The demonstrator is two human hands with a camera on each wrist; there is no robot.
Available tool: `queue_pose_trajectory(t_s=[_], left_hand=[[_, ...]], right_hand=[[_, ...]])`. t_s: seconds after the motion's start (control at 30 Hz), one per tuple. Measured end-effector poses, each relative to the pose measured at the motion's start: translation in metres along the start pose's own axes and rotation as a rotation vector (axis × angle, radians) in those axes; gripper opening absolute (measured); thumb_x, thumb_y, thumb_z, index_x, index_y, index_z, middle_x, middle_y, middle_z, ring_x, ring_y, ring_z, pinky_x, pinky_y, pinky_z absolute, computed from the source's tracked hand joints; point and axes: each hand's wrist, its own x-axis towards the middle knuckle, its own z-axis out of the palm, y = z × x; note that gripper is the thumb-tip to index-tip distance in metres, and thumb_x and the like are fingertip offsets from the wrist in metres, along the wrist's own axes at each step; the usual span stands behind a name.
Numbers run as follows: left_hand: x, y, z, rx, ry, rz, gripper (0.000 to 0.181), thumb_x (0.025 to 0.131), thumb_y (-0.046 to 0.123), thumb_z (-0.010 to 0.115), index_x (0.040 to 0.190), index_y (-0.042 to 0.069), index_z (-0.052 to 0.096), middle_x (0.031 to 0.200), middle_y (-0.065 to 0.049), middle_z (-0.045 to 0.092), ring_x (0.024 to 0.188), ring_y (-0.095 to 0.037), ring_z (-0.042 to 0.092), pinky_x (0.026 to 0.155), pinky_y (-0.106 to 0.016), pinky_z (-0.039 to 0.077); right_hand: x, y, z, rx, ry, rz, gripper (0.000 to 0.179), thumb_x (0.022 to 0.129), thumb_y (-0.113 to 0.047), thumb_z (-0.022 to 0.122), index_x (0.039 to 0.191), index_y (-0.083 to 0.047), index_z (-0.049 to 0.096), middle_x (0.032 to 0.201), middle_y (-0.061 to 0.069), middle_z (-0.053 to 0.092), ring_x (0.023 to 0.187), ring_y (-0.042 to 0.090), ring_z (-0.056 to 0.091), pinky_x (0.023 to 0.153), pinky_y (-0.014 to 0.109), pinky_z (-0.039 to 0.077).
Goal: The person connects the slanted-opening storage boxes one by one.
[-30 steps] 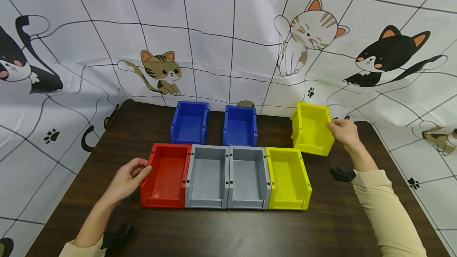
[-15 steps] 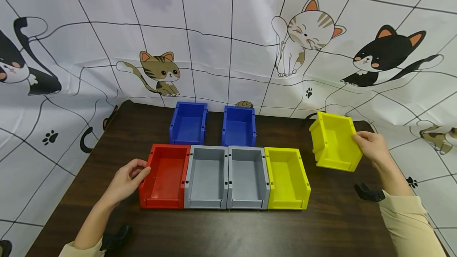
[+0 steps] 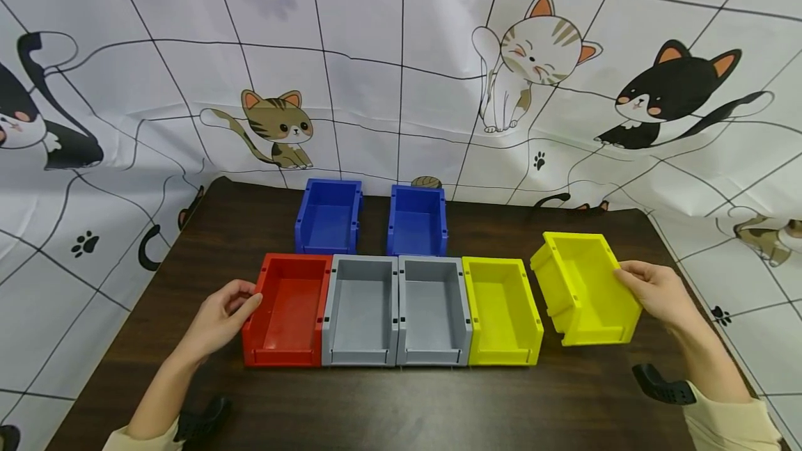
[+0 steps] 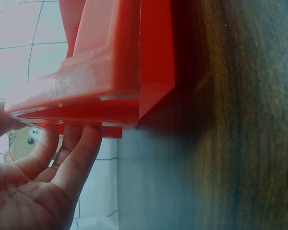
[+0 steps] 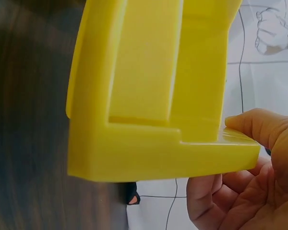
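Observation:
A red plastic storage bin [image 3: 291,312] stands at the left end of a front row. My left hand [image 3: 221,319] holds its left side wall, thumb at the rim and fingers [image 4: 81,153] against the outer face. Beyond the row's right end, a yellow storage bin [image 3: 592,291] is held up, slightly tilted, apart from the others. My right hand [image 3: 658,294] pinches its right side wall, with the thumb [image 5: 259,124] over the rim and the other fingers on the outside. A second yellow bin [image 3: 503,312] closes the front row on the right.
Two grey bins [image 3: 361,312] stand side by side between the red bin and the standing yellow one. Behind them are two blue bins [image 3: 328,218] with a gap between. The dark wood table [image 3: 376,409] ends at a cat-patterned cloth [image 3: 363,89].
My right hand has carried the yellow bin from behind the row's right end, first to the right, then toward me beside the standing yellow bin. My left hand stays at the red bin.

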Motion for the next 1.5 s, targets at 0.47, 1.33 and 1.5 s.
queue_pose_trajectory(t_s=[0.47,1.33,1.5], left_hand=[[0.000,0.000,0.000,0.003,0.000,0.003,0.029,0.095,0.017,0.055,0.112,-0.006,0.051,0.091,-0.016,0.061,0.070,-0.013,0.053,0.059,-0.025,0.050],[-0.001,0.003,0.000,-0.007,-0.024,-0.017,0.029,0.095,0.016,0.055,0.113,-0.006,0.050,0.094,-0.017,0.061,0.072,-0.016,0.054,0.061,-0.023,0.049],[-0.001,0.003,0.000,-0.006,-0.024,-0.026,0.029,0.095,0.016,0.055,0.113,-0.006,0.050,0.096,-0.018,0.061,0.074,-0.017,0.054,0.062,-0.023,0.050]], right_hand=[[-0.004,0.003,0.012,0.057,-0.062,0.020,0.046,0.100,-0.020,0.045,0.117,0.022,0.048,0.082,0.013,0.065,0.061,0.012,0.060,0.055,0.028,0.051],[-0.007,-0.001,0.008,-0.078,-0.153,0.049,0.050,0.099,-0.023,0.048,0.120,0.022,0.048,0.078,0.010,0.066,0.060,0.016,0.058,0.053,0.027,0.048],[-0.011,0.004,0.012,-0.091,-0.115,0.018,0.050,0.099,-0.024,0.049,0.120,0.021,0.049,0.080,0.012,0.067,0.060,0.013,0.057,0.052,0.026,0.047]])
